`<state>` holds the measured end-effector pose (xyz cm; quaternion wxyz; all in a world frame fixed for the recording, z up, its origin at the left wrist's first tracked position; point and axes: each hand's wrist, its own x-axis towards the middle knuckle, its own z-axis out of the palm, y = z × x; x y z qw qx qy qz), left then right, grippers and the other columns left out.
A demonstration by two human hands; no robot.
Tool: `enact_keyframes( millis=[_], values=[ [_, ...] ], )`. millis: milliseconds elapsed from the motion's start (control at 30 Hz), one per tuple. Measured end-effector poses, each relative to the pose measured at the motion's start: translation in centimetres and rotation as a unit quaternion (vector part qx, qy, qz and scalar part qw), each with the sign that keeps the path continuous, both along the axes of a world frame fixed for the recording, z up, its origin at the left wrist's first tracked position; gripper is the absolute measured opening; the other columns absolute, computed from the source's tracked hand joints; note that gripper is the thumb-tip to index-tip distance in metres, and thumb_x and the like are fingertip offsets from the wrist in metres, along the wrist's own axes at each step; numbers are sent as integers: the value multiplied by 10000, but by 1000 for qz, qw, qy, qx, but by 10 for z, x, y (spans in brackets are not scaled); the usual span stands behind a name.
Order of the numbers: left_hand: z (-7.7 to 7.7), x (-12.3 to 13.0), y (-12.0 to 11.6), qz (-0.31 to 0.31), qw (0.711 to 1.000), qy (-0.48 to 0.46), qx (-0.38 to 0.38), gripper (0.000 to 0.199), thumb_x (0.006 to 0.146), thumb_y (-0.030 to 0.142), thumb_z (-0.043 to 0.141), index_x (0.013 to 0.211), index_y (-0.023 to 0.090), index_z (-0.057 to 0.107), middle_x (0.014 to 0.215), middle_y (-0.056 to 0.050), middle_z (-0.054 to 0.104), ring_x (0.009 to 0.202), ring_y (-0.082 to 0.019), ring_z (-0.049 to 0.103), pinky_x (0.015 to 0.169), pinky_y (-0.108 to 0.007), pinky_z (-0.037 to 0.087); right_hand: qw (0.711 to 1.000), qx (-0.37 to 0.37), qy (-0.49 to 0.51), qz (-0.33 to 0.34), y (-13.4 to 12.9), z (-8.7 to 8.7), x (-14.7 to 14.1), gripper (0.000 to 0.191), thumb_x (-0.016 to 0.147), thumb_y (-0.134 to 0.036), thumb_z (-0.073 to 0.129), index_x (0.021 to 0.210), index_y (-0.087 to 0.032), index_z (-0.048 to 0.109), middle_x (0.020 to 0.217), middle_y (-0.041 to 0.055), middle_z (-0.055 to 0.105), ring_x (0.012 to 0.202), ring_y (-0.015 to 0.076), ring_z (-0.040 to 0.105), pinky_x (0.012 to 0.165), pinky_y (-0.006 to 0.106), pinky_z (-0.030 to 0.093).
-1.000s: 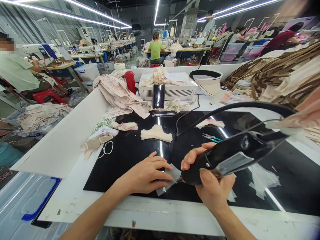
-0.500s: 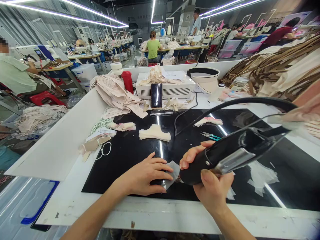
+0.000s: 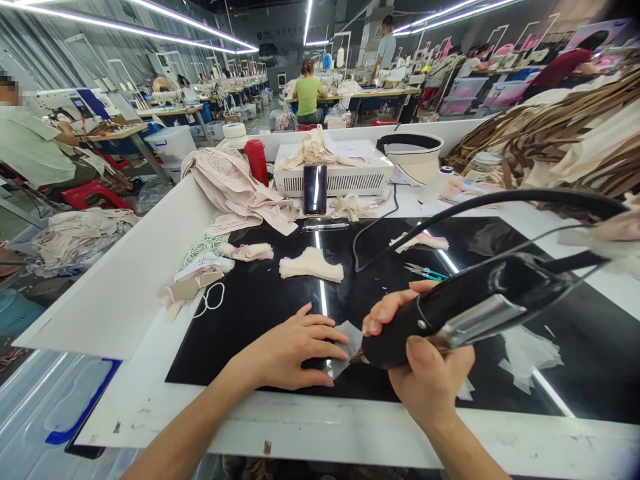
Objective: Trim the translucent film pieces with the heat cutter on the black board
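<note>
My left hand point(image 3: 303, 347) lies flat, fingers stretched out, on a small translucent white sheet piece point(image 3: 349, 337) on the black mat point(image 3: 240, 333). My right hand point(image 3: 430, 373) is wrapped round a black corded hand tool point(image 3: 465, 307) with a metal lever along its side. The tool's rounded front end is close to the sheet piece; its working tip is mostly hidden. A thick black cable point(image 3: 480, 199) runs from its rear. Beyond my hands lie a cream fabric stack point(image 3: 311, 265) and teal-handled thread snips point(image 3: 425, 272). More translucent pieces point(image 3: 531, 353) lie right of the tool.
A phone point(image 3: 315, 190) leans on a white vented box point(image 3: 345, 179) at the back. Beige fabric point(image 3: 235, 187) and a red cup point(image 3: 257, 163) stand left of it. Brown strips point(image 3: 545, 133) are heaped at right. Several people work at sewing tables beyond.
The rear of the hand tool and its cable have swung slightly right with my right hand. My left hand stays on the sheet piece. The whole view has shifted a little.
</note>
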<state>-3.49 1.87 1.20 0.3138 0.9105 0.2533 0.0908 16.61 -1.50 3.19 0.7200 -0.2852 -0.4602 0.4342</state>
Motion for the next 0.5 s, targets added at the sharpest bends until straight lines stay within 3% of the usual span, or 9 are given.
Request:
enact_keyframes(
  millis=[267, 500],
  values=[
    [0, 0, 0, -1, 1000, -8, -1, 432, 901, 347, 784, 1316, 343, 665, 1439, -41, 640, 1434, -305, 479, 1251, -631, 99, 1000, 20, 6, 17, -1, -5, -1, 333, 914, -330, 741, 1211, -299, 595, 856, -13, 644, 690, 165, 608, 657, 343, 546],
    [-2, -1, 0, -1, 1000, -2, 5, 427, 898, 360, 786, 1306, 322, 667, 1423, -36, 650, 1438, -299, 471, 1255, -633, 102, 998, 32, 27, 40, -5, -3, -8, 383, 896, -380, 765, 1224, -286, 591, 840, -15, 630, 695, 154, 599, 657, 321, 540]
  ],
)
